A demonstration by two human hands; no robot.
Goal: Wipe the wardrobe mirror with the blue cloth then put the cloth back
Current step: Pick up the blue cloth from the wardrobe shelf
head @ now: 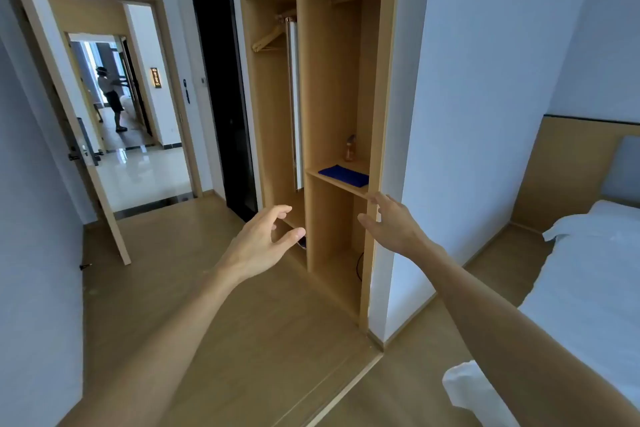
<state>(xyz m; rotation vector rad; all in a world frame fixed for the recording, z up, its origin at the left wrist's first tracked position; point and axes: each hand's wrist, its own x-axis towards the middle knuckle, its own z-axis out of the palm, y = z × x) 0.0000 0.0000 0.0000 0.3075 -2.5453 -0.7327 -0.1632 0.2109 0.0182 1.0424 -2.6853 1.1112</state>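
Observation:
The blue cloth (343, 175) lies folded flat on the middle shelf of the open wooden wardrobe (379, 114). The wardrobe mirror (294, 107) stands edge-on inside the left compartment, a narrow pale strip under the hanging rail. My left hand (261, 243) is stretched out in front of the lower left compartment, fingers loosely spread, holding nothing. My right hand (393, 224) is raised by the wardrobe's right side panel, just below the shelf with the cloth, fingers straight and empty.
An amber spray bottle (350, 148) stands behind the cloth. Wooden hangers (268, 42) hang on the rail. A bed with white sheets (588, 270) is at the right. An open door (65, 114) at the left leads to a hallway where a person (110, 97) stands.

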